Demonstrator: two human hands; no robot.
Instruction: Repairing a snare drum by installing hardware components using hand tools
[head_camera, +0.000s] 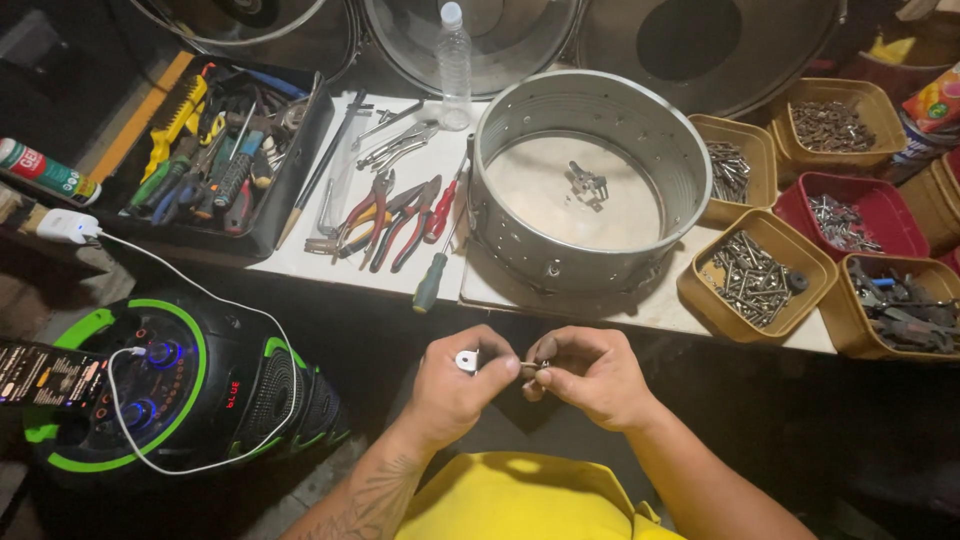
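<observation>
Below the workbench (640, 312), left hand (455, 385) grips a bracket (467, 361), right hand (590, 375) seemingly a bolt (530, 366).

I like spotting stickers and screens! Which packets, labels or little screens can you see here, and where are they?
Tube: far left edge, lying flat, green and white with a red cap.
Snack packet: top right corner, orange and red.
Speaker: lower left, black with green rings and a small red display.
Phone: on the speaker, dark screen with small print.
Bottle: top centre, clear, no visible label.
</observation>
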